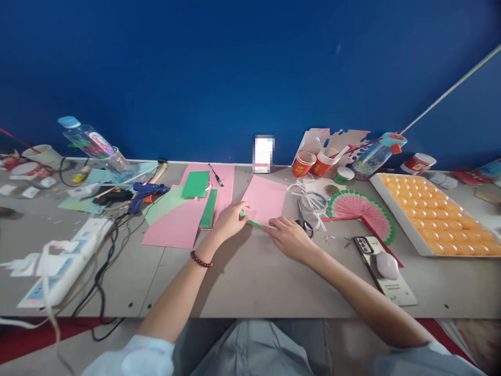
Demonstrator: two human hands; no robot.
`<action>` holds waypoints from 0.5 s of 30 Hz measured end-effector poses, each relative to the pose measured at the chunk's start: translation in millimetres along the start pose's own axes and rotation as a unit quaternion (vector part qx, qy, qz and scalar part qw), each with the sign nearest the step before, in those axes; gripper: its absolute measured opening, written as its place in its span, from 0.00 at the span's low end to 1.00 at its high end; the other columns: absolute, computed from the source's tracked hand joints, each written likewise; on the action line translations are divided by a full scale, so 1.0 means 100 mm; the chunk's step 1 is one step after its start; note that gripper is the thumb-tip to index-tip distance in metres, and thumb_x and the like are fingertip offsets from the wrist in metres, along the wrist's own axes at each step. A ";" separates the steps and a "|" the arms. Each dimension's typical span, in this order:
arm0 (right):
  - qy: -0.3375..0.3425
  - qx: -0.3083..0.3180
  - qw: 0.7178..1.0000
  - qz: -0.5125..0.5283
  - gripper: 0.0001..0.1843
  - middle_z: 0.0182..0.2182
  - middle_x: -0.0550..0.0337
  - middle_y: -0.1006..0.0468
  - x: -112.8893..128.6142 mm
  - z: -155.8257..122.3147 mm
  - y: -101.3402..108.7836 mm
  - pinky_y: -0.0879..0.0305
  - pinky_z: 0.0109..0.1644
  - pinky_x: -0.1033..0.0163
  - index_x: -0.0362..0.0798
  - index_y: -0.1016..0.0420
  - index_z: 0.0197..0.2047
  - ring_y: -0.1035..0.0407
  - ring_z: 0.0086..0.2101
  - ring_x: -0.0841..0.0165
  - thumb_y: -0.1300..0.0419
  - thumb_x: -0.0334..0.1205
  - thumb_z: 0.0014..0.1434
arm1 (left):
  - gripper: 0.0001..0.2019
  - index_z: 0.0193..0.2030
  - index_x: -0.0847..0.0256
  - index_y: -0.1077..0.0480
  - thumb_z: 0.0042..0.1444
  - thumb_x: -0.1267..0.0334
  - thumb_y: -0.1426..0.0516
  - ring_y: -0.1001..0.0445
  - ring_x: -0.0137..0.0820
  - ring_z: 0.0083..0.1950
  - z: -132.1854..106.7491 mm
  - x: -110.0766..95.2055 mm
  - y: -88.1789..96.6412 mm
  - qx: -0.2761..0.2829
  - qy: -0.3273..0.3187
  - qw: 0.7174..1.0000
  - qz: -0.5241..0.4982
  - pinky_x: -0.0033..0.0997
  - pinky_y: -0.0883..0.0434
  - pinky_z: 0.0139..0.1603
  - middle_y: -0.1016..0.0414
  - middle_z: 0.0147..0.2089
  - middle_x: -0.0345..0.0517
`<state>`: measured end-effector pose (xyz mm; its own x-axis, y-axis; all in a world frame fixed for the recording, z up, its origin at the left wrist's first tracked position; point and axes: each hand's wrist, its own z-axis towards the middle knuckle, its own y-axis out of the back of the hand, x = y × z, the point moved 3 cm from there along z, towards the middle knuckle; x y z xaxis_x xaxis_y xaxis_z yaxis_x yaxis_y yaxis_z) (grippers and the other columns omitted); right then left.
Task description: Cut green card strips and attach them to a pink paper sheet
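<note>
A narrow green paper strip (pixel 254 223) stretches between my two hands at the near edge of a pink sheet of paper (pixel 266 196). My left hand (pixel 231 222), with a dark red bead bracelet on its wrist, is closed in a pinch at the strip's left end. Something small and see-through shows by its fingertips; I cannot make out what it is. My right hand (pixel 291 239) is closed at the other end, fingers bent over it and partly hiding it. Just beyond that hand lie scissors (pixel 307 225).
On the left are a blue glue gun (pixel 144 196), a power strip (pixel 66 261) with trailing cables, a plastic bottle (pixel 92 141) and green card (pixel 195 185). To the right are red paper cups (pixel 304 165), a watermelon-patterned fan (pixel 364 209), a phone (pixel 385 271) and a tray of orange balls (pixel 442 214).
</note>
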<state>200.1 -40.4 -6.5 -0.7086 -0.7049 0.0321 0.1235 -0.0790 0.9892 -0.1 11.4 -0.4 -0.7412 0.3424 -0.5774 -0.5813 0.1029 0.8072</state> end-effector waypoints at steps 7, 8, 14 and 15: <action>0.015 -0.028 0.999 -0.027 0.20 0.53 0.47 0.30 0.09 -0.06 -0.09 0.36 0.52 0.53 0.43 0.33 0.59 0.38 0.51 0.58 0.52 0.34 0.65 | 0.12 0.49 0.57 0.30 0.58 0.67 0.47 0.26 0.30 0.35 0.00 -0.01 0.01 -0.001 -0.015 1.000 -0.012 0.29 0.31 0.39 0.25 0.43 0.44; 0.020 -0.030 0.999 -0.022 0.21 0.54 0.47 0.30 0.10 -0.06 -0.10 0.37 0.53 0.53 0.42 0.33 0.59 0.38 0.52 0.58 0.52 0.34 0.65 | 0.12 0.49 0.57 0.30 0.59 0.66 0.47 0.26 0.30 0.34 0.00 -0.02 0.02 0.006 -0.017 1.000 -0.013 0.29 0.31 0.39 0.24 0.43 0.43; 0.028 -0.026 0.999 0.003 0.22 0.52 0.46 0.28 0.10 -0.07 -0.12 0.36 0.53 0.51 0.42 0.35 0.61 0.36 0.50 0.58 0.51 0.36 0.65 | 0.13 0.51 0.54 0.31 0.60 0.65 0.46 0.24 0.31 0.39 -0.01 -0.01 0.04 0.019 -0.003 1.000 -0.002 0.28 0.32 0.39 0.23 0.45 0.42; 0.026 -0.023 0.999 0.000 0.23 0.52 0.46 0.28 0.11 -0.07 -0.12 0.36 0.52 0.51 0.42 0.36 0.62 0.36 0.50 0.58 0.51 0.37 0.65 | 0.13 0.50 0.54 0.31 0.59 0.66 0.46 0.24 0.31 0.39 -0.01 -0.01 0.04 0.021 0.001 1.000 -0.003 0.28 0.32 0.39 0.23 0.45 0.42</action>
<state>196.1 -51.9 -19.0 -0.6710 -0.7411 0.0241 0.1560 -0.1093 0.9817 -1.8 10.0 3.4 -0.7386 0.3396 -0.5823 -0.5710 0.1441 0.8082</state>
